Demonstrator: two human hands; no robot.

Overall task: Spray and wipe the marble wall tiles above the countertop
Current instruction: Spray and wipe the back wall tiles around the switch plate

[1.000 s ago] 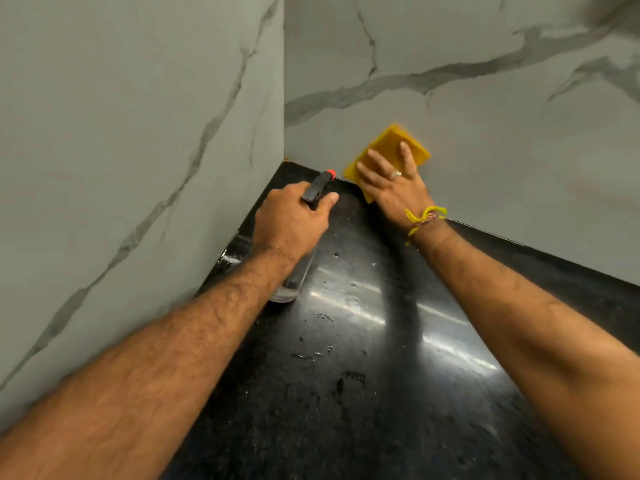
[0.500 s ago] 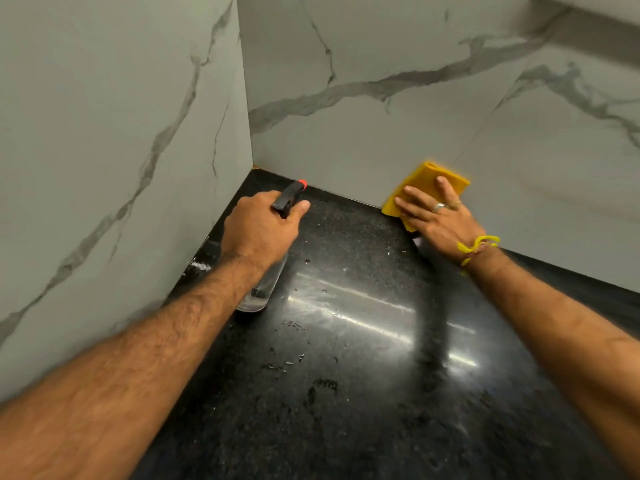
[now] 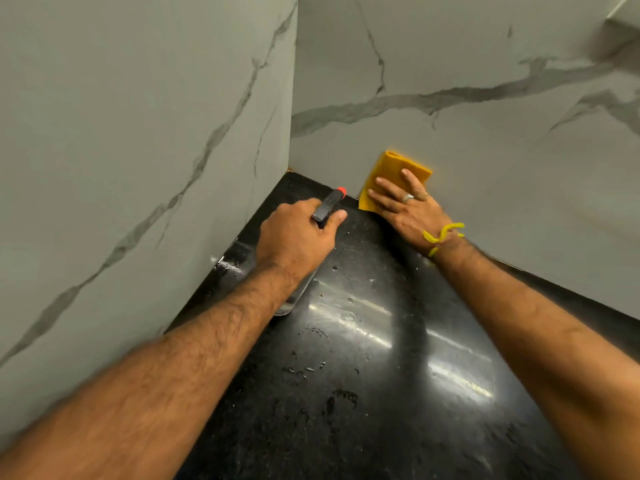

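My right hand (image 3: 408, 209) presses a folded yellow cloth (image 3: 394, 169) flat against the back marble wall (image 3: 485, 161), low down where the tile meets the countertop. Its fingers lie straight over the cloth. My left hand (image 3: 298, 237) grips a spray bottle (image 3: 329, 204) with a black head and an orange nozzle tip, pointed toward the corner. The bottle's clear body (image 3: 294, 299) shows below my wrist, just above the black countertop (image 3: 363, 375).
A second marble wall (image 3: 138, 150) with grey veins runs along the left and meets the back wall in a corner. Water droplets and wet streaks lie on the glossy countertop. A ledge or cabinet edge (image 3: 623, 15) shows at the top right.
My right hand slid the cloth left along the base of the back wall, toward the corner and the spray bottle. My left hand kept its grip on the bottle.
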